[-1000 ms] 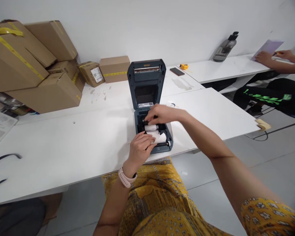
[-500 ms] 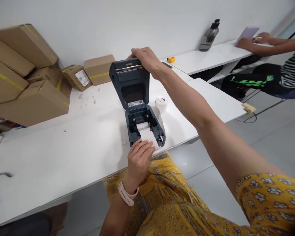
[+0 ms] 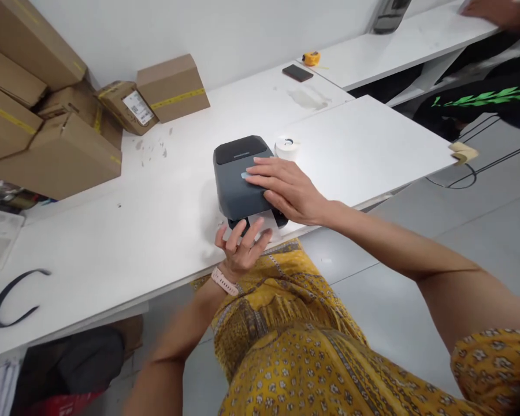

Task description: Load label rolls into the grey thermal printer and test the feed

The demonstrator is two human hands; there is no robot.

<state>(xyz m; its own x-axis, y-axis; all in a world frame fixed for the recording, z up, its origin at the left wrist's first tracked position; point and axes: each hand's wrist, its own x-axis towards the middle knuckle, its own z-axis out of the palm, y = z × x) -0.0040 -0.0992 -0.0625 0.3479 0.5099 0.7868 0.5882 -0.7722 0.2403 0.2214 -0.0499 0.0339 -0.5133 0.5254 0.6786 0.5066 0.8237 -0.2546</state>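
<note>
A dark grey label printer (image 3: 236,193) stands near the front edge of the white table, its lid lowered with a narrow gap left at the front. My right hand (image 3: 292,188) lies flat on the lid, fingers stretched out. At the printer's front, my left hand (image 3: 242,245) has its fingers spread and bent, by a strip of white label paper (image 3: 266,222) that comes out under the lid. Whether the fingertips press the strip I cannot tell. Behind the printer, to the right, stands a white paper roll (image 3: 286,150).
Cardboard boxes (image 3: 173,86) are stacked along the wall at the left. A black phone (image 3: 297,72) and a yellow tape measure (image 3: 311,58) lie at the back. A dark curved band (image 3: 4,297) rests at the left. Another person's hand (image 3: 498,13) shows at the upper right.
The printer's lid, upright before, has come down over the paper with my right hand on top. My left hand's fingers have lifted and spread from lying on the strip.
</note>
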